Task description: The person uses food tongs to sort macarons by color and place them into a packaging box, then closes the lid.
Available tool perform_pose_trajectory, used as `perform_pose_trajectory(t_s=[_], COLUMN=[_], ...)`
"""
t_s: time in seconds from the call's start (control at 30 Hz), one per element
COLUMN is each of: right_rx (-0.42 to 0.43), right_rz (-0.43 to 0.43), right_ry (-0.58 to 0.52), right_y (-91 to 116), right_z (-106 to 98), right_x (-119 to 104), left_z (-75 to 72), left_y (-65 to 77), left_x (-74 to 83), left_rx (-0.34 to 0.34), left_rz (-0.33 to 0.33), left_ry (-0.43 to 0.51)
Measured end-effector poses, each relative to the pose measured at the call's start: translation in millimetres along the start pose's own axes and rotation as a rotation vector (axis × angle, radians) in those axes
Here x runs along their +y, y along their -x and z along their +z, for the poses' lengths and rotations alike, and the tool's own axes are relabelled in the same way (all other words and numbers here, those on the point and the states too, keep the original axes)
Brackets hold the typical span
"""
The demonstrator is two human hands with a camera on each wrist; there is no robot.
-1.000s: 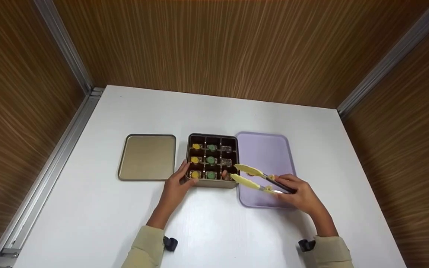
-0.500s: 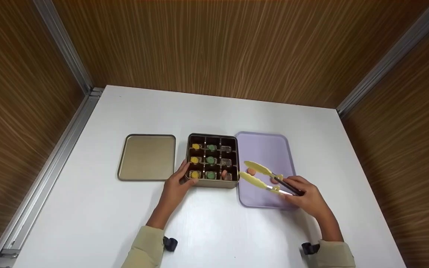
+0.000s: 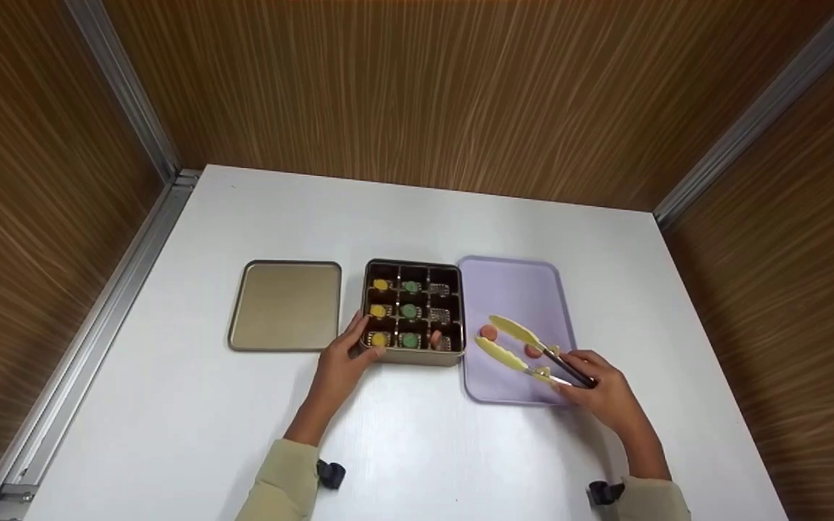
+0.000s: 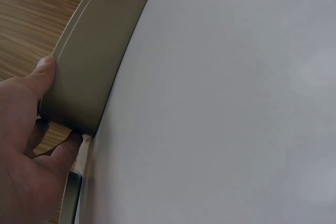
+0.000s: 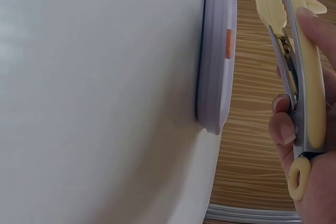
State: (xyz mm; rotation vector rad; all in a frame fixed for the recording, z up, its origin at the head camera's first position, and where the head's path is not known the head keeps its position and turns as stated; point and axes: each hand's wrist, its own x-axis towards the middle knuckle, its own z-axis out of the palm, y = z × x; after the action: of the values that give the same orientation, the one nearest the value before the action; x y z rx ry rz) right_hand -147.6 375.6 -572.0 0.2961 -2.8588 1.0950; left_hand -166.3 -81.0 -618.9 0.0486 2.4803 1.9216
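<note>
My left hand (image 3: 344, 365) holds the near left corner of a square gold tin box (image 3: 417, 356), thumb on its front and fingers along its left side. In the left wrist view the thumb (image 4: 43, 72) presses the tin's wall. A dark divider inside bears yellow discs (image 3: 379, 311) in the left column and green discs (image 3: 409, 311) in the middle. One reddish-brown disc (image 3: 436, 338) stands on edge in the near right compartment. My right hand (image 3: 601, 383) grips yellow-tipped tongs (image 3: 522, 354), spread apart with nothing between the tips, above two reddish-brown discs (image 3: 488, 332) on the purple tray (image 3: 515, 289).
A flat gold lid (image 3: 288, 307) lies left of the box. The tray adjoins the box's right side. Wood-grain panels (image 3: 417, 94) with metal rails (image 3: 127, 94) enclose the white table (image 3: 417, 449).
My right hand has drawn the tongs back from the box, rightward and slightly nearer, over the tray. The discs on the tray show more fully. My left hand stays in place.
</note>
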Motion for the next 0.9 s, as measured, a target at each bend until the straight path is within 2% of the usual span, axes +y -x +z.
perform_pose_trajectory(t_s=[0.3,0.9], right_rx=[-0.063,-0.06], right_rz=[0.075,0.058], right_ry=[0.05,0.137], right_y=[3.5,3.4], right_z=[1.7,6.3], right_x=[5.8,-0.6], left_z=[0.0,-0.4], left_y=[-0.2,0.0], left_x=[-1.1,-1.7], left_rx=[0.002,-0.016], left_rz=[0.0,0.003], left_ry=[0.01,0.012])
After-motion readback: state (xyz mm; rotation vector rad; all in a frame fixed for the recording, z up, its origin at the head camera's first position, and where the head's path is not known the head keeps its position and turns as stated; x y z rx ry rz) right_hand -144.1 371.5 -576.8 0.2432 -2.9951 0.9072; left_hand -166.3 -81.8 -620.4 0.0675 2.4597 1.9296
